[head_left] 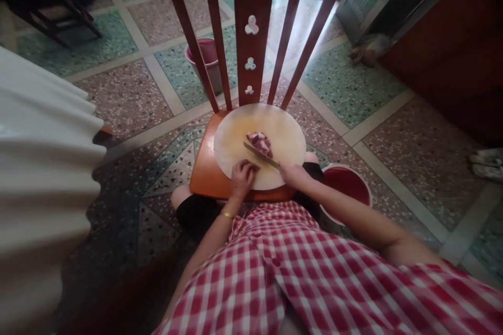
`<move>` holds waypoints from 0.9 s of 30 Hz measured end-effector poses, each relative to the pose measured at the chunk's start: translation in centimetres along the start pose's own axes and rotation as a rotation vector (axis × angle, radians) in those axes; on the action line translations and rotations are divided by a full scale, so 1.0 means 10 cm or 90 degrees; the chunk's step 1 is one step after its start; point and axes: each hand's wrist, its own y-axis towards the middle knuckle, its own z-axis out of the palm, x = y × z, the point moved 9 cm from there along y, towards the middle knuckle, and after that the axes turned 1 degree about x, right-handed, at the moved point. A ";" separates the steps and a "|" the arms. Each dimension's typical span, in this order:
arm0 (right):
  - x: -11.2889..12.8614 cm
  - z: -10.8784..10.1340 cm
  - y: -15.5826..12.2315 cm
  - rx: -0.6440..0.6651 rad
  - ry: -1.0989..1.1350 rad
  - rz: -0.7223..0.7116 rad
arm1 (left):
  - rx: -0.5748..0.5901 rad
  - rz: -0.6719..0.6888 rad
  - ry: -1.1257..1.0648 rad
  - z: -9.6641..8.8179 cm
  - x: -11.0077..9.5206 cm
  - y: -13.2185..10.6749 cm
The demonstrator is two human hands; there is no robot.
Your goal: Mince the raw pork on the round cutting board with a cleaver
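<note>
A round, pale cutting board [281,128] lies on the seat of a wooden chair [202,170] in front of me. My right hand [291,174] is closed round the handle of a knife [260,155], whose blade points to the left and away over the board. Just beyond the blade, touching or very close to it, sits a small heap of cut reddish meat [259,141]. On the near side of the knife, my left hand [242,178] rests at the board's edge with curled fingers on a small dark piece of meat [253,166], partly hidden by them.
The chair's slatted back [247,52] rises behind the board. Beyond it stands a bin with a pink liner [208,52]. A red basin [346,188] is on the floor by my right knee. A pale draped cloth [43,183] hangs at the left.
</note>
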 end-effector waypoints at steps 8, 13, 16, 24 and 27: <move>0.31 -0.13 -0.24 -0.029 -0.005 -0.046 | -0.088 -0.034 -0.041 -0.09 0.13 -0.08; 0.24 0.03 -0.42 0.007 -0.027 -0.056 | -0.078 -0.014 -0.051 -0.06 0.11 -0.06; 0.29 0.04 -0.28 0.022 -0.035 -0.055 | -0.058 -0.005 -0.057 -0.03 0.11 -0.05; 0.64 -0.14 0.23 0.012 0.034 -0.104 | -0.054 0.000 -0.031 -0.03 0.08 -0.06; 0.34 0.01 -0.03 0.054 0.034 -0.069 | -0.058 0.013 -0.008 -0.03 0.04 -0.07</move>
